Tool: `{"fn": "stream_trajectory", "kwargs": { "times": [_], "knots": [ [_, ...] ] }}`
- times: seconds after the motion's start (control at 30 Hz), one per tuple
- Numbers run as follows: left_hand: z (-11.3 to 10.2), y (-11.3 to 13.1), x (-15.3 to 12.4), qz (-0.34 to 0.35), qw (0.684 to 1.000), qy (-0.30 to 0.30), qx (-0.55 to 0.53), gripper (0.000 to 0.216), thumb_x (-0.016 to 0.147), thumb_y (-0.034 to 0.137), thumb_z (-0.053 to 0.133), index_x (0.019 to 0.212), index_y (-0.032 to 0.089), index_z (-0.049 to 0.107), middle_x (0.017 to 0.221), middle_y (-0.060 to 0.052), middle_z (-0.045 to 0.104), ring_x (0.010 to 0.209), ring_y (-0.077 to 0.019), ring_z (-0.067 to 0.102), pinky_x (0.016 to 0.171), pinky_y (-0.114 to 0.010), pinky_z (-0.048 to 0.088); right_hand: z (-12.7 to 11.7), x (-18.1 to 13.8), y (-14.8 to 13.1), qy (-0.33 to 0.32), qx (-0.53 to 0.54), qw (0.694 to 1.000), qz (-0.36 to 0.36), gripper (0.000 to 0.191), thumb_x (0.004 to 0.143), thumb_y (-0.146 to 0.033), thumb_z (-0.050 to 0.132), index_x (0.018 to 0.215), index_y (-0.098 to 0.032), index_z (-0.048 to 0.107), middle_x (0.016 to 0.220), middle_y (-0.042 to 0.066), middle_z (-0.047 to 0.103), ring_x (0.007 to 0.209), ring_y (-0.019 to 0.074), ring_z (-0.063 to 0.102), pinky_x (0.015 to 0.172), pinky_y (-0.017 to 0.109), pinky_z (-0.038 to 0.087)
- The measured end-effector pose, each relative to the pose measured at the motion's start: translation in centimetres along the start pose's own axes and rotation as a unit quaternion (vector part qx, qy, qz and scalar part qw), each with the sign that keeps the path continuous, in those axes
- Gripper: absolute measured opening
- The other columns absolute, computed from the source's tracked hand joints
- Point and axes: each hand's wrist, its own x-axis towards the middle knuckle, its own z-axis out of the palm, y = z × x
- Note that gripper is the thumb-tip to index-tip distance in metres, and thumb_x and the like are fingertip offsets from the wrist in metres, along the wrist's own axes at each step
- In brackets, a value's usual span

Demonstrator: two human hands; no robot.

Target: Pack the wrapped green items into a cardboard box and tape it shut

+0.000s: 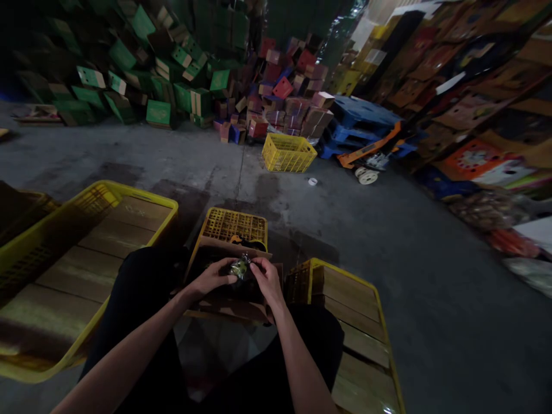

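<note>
My left hand and my right hand meet over my knees, both closed on a small shiny yellowish object held between the fingertips. I cannot make out what the object is. Right under the hands lies a dark flat cardboard piece across my lap. Just beyond stands a small yellow crate with something dark inside it.
A large yellow crate of flat cardboard pieces sits at my left, another at my right. Farther off are a yellow basket, blue pallets, a pallet jack, piles of green boxes and stacked cartons.
</note>
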Motion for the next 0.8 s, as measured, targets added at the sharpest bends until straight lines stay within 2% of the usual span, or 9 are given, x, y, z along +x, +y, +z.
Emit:
{"fn": "stream_trajectory", "kwargs": {
  "times": [0.2,0.37,0.53,0.67,0.8],
  "knots": [
    [-0.6,-0.9,0.3,0.012,0.999,0.006,0.033,0.059,0.083,0.044,0.072,0.134,0.018,0.061,0.132,-0.01,0.066,0.121,-0.0305,0.06,0.107,-0.045,0.044,0.0,0.4,1.0,-0.001,-0.004,1.0,0.017,0.03,0.087,-0.045,0.059,0.101,-0.021,0.069,0.098,0.007,0.073,0.089,0.0237,0.069,0.075,0.032,0.057],
    [-1.4,-1.0,0.7,0.053,0.987,0.075,0.13,0.064,0.085,0.04,0.067,0.143,0.017,0.052,0.144,-0.012,0.057,0.132,-0.0297,0.052,0.114,-0.045,0.037,0.1,0.5,2.2,-0.021,-0.013,0.999,0.032,0.035,0.091,-0.045,0.053,0.113,-0.022,0.068,0.103,0.007,0.073,0.086,0.0221,0.07,0.072,0.032,0.058],
    [-2.5,-1.2,0.4,0.067,0.959,0.102,0.256,0.058,0.089,0.032,0.056,0.146,0.02,0.049,0.145,-0.009,0.057,0.133,-0.0263,0.052,0.116,-0.042,0.035,-0.1,0.7,3.3,-0.004,-0.177,0.984,0.022,0.027,0.094,-0.027,0.048,0.107,-0.022,0.071,0.108,0.006,0.074,0.102,0.0226,0.069,0.094,0.035,0.052],
    [-3.1,-1.9,-0.1,0.045,0.925,0.123,0.357,0.056,0.089,0.026,0.053,0.145,0.022,0.053,0.136,-0.009,0.064,0.125,-0.0275,0.058,0.111,-0.041,0.041,0.2,0.8,3.3,-0.068,-0.327,0.942,0.023,0.032,0.096,-0.015,0.044,0.116,-0.018,0.068,0.117,0.01,0.072,0.11,0.0219,0.066,0.099,0.032,0.047],
    [-3.3,-2.7,-0.2,-0.014,0.9,0.148,0.41,0.054,0.086,0.019,0.054,0.14,0.019,0.058,0.138,-0.014,0.061,0.13,-0.0308,0.054,0.11,-0.04,0.04,1.0,0.4,3.1,-0.123,-0.373,0.919,0.019,0.028,0.093,-0.011,0.048,0.111,-0.016,0.07,0.115,0.013,0.071,0.109,0.024,0.066,0.097,0.031,0.046]
  ]
}}
